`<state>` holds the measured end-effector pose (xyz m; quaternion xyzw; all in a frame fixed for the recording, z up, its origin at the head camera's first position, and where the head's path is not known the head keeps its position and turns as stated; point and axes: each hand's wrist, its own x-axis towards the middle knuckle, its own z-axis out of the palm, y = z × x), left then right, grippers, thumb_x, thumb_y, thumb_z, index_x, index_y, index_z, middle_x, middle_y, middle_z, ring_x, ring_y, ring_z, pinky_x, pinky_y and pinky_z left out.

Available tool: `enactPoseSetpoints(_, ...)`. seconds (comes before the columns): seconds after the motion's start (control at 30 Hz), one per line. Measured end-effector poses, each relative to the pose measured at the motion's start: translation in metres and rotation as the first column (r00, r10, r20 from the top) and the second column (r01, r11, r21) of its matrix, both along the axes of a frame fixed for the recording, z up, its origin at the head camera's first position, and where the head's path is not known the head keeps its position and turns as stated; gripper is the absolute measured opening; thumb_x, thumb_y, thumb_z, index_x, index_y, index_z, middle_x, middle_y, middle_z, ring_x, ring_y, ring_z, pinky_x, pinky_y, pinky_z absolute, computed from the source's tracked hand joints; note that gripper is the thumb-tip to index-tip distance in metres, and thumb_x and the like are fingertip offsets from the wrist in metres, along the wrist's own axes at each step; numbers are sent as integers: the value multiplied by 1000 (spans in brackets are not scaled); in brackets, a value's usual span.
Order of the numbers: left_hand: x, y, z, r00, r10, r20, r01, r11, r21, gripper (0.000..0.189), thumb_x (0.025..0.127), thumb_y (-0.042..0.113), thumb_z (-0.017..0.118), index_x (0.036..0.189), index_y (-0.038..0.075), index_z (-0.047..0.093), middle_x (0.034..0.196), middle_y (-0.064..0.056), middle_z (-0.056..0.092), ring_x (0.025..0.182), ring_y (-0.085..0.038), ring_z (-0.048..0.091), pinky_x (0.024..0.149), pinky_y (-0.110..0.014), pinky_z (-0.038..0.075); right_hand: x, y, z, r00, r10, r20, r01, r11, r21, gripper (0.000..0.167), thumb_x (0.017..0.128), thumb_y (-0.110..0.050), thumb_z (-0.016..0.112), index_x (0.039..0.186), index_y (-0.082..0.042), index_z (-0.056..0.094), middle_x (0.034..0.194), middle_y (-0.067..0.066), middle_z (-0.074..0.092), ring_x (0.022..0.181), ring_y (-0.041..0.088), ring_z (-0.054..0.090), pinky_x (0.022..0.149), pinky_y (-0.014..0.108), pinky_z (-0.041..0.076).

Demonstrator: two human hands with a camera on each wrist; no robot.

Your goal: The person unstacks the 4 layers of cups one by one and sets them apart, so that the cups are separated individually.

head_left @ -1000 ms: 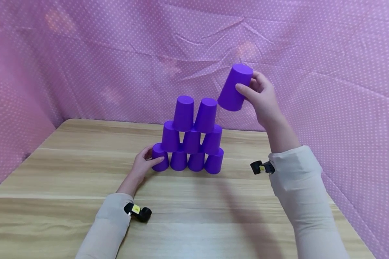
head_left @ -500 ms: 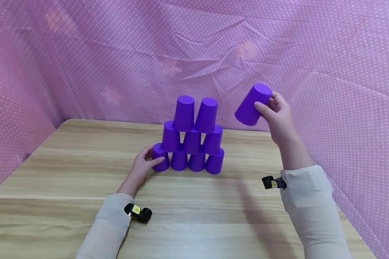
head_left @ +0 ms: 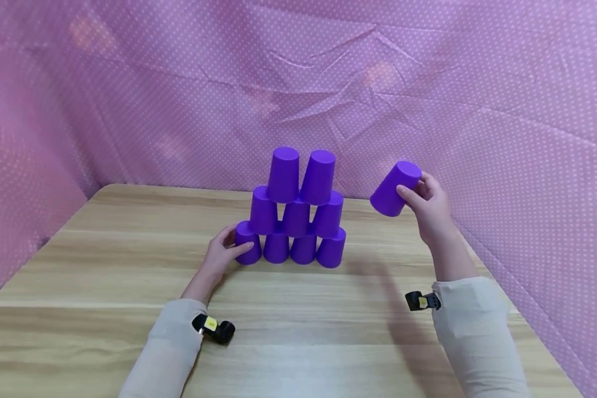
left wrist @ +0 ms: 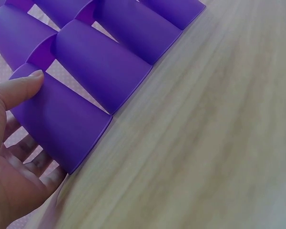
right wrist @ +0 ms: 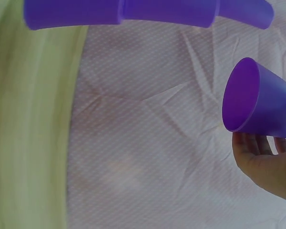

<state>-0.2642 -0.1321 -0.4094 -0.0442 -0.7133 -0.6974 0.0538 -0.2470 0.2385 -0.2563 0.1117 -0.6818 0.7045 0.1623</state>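
The right hand (head_left: 431, 209) of the person has its thumb and fingers round one purple tapered cup, plastic by its look (head_left: 394, 189), and holds it in the air. This cup is tilted, its closed base up and to the right, its open mouth down and to the left. One second ago it was higher and close beside the top row of cups; now it is lower, farther to the right, and well apart from them.

The pyramid of nine like purple cups (head_left: 296, 220), all mouth down, looks the same as before: four below, three in the middle, two on top. So the move seems to have left it undisturbed, and nothing stands over the top two.

The left hand (head_left: 219, 255) holds the leftmost bottom cup (head_left: 249, 235), thumb on its near side and fingers at the left and behind. I judge that this steadies the pyramid; how firm the grip is, I cannot tell. The pyramid stands on the pale wood-grain table (head_left: 298, 326), before the pink dotted cloth (head_left: 298, 61).
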Motion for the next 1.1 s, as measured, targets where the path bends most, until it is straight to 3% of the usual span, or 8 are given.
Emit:
enactPoseSetpoints(0.23,0,-1,-2,1000,11,-13,-11,1000,4,56,74,4,66,123,-1,42,116,-22,46,106,-27,42,93,-35,32,-5,10,-28,999,7,33,-6,1000,-25,32,79,-1,59,106,-13,47,100,2,52,96,14,47,84,24,40)
enactPoseSetpoints(0.57,1,-1,-2,1000,18,-10,-18,1000,0,56,73,5,67,124,0,42,116,-21,46,106,-27,42,93,-35,32,-13,19,-58,995,-47,89,52,997,-59,32,78,3,59,100,-17,50,93,-3,54,90,11,47,79,21,39)
enactPoseSetpoints(1.1,2,-2,-2,1000,20,-3,-20,1000,7,56,73,4,67,123,0,42,116,-21,47,106,-27,42,93,-35,32,-24,25,-86,969,-90,231,96,995,-18,34,77,1,61,102,-16,45,93,-5,52,91,9,47,96,35,29)
